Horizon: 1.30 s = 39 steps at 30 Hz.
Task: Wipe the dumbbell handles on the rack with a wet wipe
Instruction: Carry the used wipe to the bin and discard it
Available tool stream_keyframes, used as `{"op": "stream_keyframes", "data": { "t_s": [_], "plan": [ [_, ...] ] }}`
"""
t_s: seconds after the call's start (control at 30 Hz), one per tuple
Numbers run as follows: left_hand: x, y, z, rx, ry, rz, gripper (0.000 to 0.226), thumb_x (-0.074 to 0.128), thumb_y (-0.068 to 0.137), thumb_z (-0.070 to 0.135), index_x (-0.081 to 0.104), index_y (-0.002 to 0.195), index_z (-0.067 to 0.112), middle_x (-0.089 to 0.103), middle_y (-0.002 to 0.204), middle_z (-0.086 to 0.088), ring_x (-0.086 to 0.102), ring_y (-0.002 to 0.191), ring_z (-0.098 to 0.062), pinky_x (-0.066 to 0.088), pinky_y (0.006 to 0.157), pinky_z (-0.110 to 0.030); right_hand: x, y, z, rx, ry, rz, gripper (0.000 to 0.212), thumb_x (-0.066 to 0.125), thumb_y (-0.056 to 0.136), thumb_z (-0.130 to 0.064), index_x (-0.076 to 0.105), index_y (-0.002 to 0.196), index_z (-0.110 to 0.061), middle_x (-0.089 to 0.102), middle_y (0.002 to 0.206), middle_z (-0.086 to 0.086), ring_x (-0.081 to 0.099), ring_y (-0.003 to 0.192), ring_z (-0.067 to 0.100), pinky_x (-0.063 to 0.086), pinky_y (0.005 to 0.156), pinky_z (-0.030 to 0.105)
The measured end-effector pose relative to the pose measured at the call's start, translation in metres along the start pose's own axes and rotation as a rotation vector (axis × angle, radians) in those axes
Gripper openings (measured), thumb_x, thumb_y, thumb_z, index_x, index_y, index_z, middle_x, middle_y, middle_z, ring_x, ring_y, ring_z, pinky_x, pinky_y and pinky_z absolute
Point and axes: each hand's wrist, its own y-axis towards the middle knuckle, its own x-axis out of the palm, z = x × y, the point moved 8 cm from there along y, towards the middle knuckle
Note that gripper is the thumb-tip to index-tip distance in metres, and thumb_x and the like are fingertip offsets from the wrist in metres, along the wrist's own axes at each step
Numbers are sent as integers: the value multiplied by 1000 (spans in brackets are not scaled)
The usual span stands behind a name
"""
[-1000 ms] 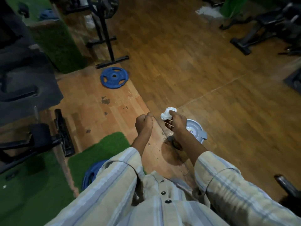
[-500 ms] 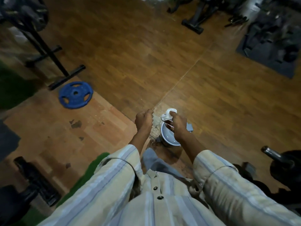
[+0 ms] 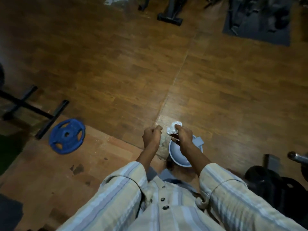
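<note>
Below, right hand pinches wipe over bucket; left grip seemingly curled, blue plate nearby

A blue weight plate lies flat on the wooden floor at the left of the frame, just beside the foot of a black metal stand. Near the bottom centre a pale blue bowl sits on the floor. A dark mat with black equipment fills the upper right. Black weights sit at the lower right.
</note>
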Motion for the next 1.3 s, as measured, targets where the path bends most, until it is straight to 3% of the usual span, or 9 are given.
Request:
{"op": "stream_keyframes", "data": {
  "t_s": [0.1, 0.23, 0.37, 0.5, 0.57, 0.67, 0.73, 1.13, 1.3],
  "plan": [
    [31, 18, 21, 27, 100, -118, 40, 64, 78, 38, 68, 72, -1, 68, 66, -13, 57, 58, -22, 55, 66, -45, -13, 14, -4, 44, 100, 85, 26, 65, 100, -24, 68, 116, -4, 74, 109, 19, 76, 88, 30, 63, 74, 40],
    [71, 46, 43, 76, 219, -256, 39, 65, 78, 37, 68, 74, -1, 68, 69, -17, 59, 60, -26, 54, 66, -45, -38, 25, -13, 64, 228, 236, 17, 65, 100, -24, 68, 105, -8, 73, 110, 20, 73, 99, 35, 59, 65, 34],
    [113, 55, 62, 148, 356, -437, 47, 62, 73, 44, 66, 75, -3, 69, 73, -19, 59, 61, -24, 54, 67, -45, -61, 17, -10, 102, 351, 398, 25, 64, 100, -23, 67, 117, -5, 72, 102, 17, 72, 88, 33, 58, 59, 32],
    [152, 59, 78, 223, 485, -617, 39, 64, 84, 33, 63, 73, -3, 69, 80, -22, 63, 69, -28, 45, 63, -37, -69, 15, 6, 162, 510, 534, 36, 64, 101, -25, 63, 128, -3, 71, 111, 19, 70, 99, 34, 55, 50, 27],
    [160, 58, 77, 242, 522, -672, 37, 63, 82, 34, 62, 69, -1, 69, 78, -20, 67, 75, -33, 49, 65, -40, -65, 9, 18, 192, 584, 591, 35, 64, 100, -25, 64, 128, -4, 71, 114, 18, 71, 100, 33, 53, 46, 24],
    [168, 54, 65, 236, 599, -744, 42, 61, 78, 37, 65, 76, -5, 70, 79, -22, 67, 72, -33, 51, 65, -41, -63, 3, 36, 211, 655, 657, 33, 65, 99, -25, 65, 125, -4, 71, 113, 16, 72, 92, 29, 55, 53, 29],
    [171, 51, 61, 244, 626, -778, 41, 63, 80, 33, 65, 75, -7, 70, 79, -23, 66, 69, -33, 48, 62, -39, -60, 3, 41, 226, 690, 665, 35, 64, 100, -25, 64, 128, -4, 70, 118, 17, 72, 101, 33, 56, 58, 32],
    [174, 60, 45, 228, 703, -799, 43, 63, 68, 42, 65, 72, -1, 69, 71, -17, 68, 71, -36, 57, 69, -51, -53, 1, 65, 259, 900, 704, 36, 58, 103, -18, 56, 135, -3, 65, 113, 19, 67, 96, 35, 55, 72, 37],
    [171, 65, 39, 226, 708, -781, 50, 62, 66, 43, 64, 77, -5, 67, 74, -22, 57, 60, -25, 56, 66, -51, -51, 0, 78, 304, 901, 725, 31, 60, 101, -15, 57, 130, -4, 64, 109, 17, 69, 109, 38, 54, 97, 48]
  ]
}}
